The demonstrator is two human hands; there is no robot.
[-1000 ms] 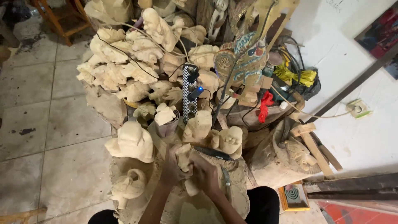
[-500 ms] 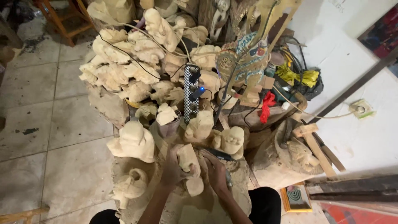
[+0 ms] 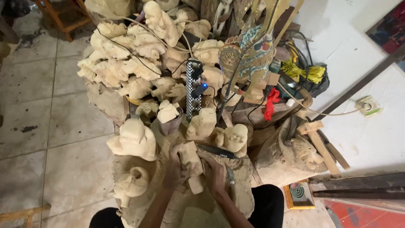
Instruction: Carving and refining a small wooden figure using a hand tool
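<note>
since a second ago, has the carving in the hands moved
Yes. The pale wooden carving has come up out from under the hands, toward the checkered power strip; both hands grip it.

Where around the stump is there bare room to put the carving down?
Free: the tiled floor left of the big pale figure, and the white surface right of the wooden mallet. Crowded: the carving pile behind the checkered power strip, and the stump top around both hands.

1 small flat square package or card (image 3: 298, 195) lies on the floor at the near right, just beside the person's leg: an orange-yellow border around a dark face with a pale spiral. No screens or signs can be made out.
</note>
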